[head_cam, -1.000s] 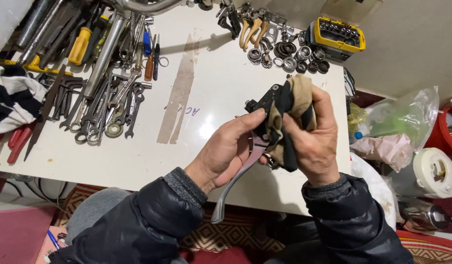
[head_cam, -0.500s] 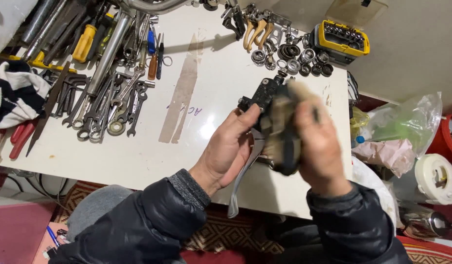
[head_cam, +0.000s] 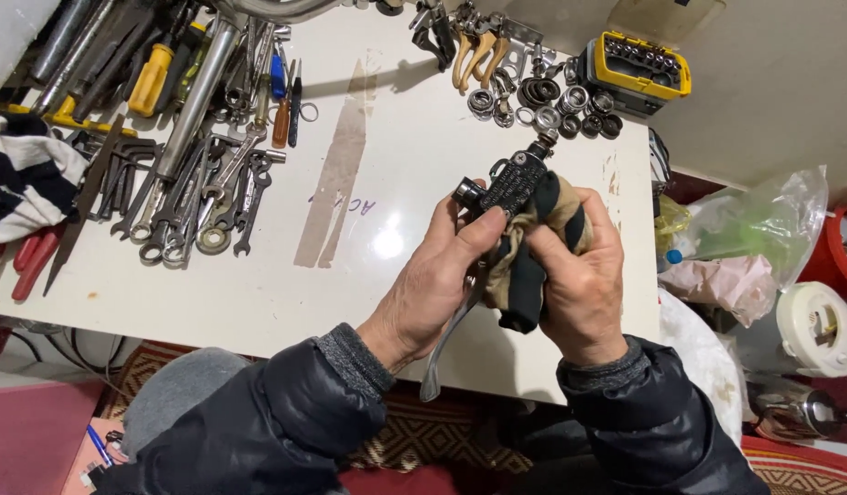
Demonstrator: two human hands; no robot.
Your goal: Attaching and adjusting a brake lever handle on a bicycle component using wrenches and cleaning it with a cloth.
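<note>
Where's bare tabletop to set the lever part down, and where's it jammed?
Free: the white table middle, between the wrench pile and the left hand, around the brown tape strip; also the near-left edge. Crowded: the far-left tools, and the far edge with rings and the yellow bit case. Both hands hold the lever assembly; the right hand grips a rag.

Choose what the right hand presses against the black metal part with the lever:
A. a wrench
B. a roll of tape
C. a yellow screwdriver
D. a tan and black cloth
D: the right hand wraps a tan and black cloth around the black metal part, which the left hand steadies.
</note>
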